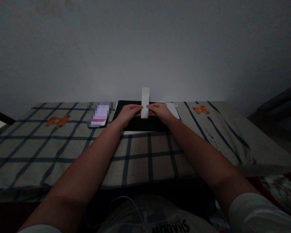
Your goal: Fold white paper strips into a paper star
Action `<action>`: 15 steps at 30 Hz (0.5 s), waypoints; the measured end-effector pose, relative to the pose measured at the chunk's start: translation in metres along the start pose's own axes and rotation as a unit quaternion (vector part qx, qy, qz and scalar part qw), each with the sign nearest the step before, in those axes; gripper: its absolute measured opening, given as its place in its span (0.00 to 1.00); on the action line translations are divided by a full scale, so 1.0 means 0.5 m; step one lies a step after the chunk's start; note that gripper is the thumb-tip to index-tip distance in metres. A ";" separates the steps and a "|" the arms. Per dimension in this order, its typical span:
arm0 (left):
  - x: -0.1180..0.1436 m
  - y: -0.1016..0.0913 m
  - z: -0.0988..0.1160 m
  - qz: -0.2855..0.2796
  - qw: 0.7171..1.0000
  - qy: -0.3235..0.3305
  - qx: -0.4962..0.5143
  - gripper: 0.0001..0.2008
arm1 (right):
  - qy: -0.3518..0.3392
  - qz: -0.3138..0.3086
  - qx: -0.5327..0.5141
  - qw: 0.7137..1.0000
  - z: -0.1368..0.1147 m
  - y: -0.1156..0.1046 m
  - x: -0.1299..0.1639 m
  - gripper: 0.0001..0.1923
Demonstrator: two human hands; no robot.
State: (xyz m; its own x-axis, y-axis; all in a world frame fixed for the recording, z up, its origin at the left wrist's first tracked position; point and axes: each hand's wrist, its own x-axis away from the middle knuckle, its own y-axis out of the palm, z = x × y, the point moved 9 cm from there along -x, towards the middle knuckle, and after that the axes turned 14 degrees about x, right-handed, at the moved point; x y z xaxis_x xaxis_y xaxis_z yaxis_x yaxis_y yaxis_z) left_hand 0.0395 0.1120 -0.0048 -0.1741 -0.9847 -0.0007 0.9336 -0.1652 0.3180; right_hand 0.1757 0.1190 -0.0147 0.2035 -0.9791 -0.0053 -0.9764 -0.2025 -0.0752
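Head view: left hand (129, 112) and right hand (160, 111) both pinch a white folded paper strip (145, 102), held upright just above the black board (140, 124). Pixelated phone (100, 115) lies left of the board on the checked cloth (63, 145).

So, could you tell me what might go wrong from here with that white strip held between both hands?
The white paper strip stands upright, pinched only near its lower end by the left hand and right hand; its free top could flop or crease. The room is dim, so a fold could easily end up crooked. The black board lies on a soft checked cloth, so pressing down there may give an uneven crease.
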 end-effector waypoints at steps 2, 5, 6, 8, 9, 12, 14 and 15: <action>0.003 0.003 -0.002 -0.005 1.000 -0.011 -0.005 0.10 | 0.002 0.001 0.001 1.000 0.003 -0.002 -0.002 0.04; 0.009 0.003 0.007 0.008 0.999 0.007 -0.039 0.08 | 0.005 0.006 0.004 1.000 0.005 -0.004 -0.003 0.03; 0.011 0.004 0.012 0.014 0.998 0.016 -0.052 0.08 | 0.005 0.007 0.004 1.000 0.005 -0.004 -0.003 0.03; 0.014 0.005 0.019 0.023 0.996 0.031 -0.077 0.08 | 0.004 0.005 0.004 1.000 0.003 -0.002 -0.002 0.03; 0.015 0.006 0.023 0.026 0.995 0.037 -0.088 0.08 | 0.005 0.006 0.006 1.000 0.002 -0.001 -0.001 0.03; 0.016 0.006 0.030 0.035 0.991 0.054 -0.119 0.08 | 0.012 0.021 0.014 1.000 -0.002 -0.003 0.001 0.04; 0.015 0.003 0.031 0.041 0.989 0.058 -0.127 0.08 | 0.013 0.032 0.020 0.999 -0.005 -0.004 0.003 0.04; 0.014 0.001 0.031 0.044 0.989 0.059 -0.127 0.08 | 0.013 0.036 0.021 0.999 -0.006 -0.004 0.004 0.04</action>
State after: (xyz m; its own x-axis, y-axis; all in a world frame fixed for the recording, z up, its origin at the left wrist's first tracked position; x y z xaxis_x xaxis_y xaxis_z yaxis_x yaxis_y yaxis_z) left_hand 0.0341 0.1058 0.0100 -0.0656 -0.9929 -0.0997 0.9947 -0.0730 0.0727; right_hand 0.1780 0.1173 -0.0113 0.1313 -0.9913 0.0138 -0.9843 -0.1320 -0.1172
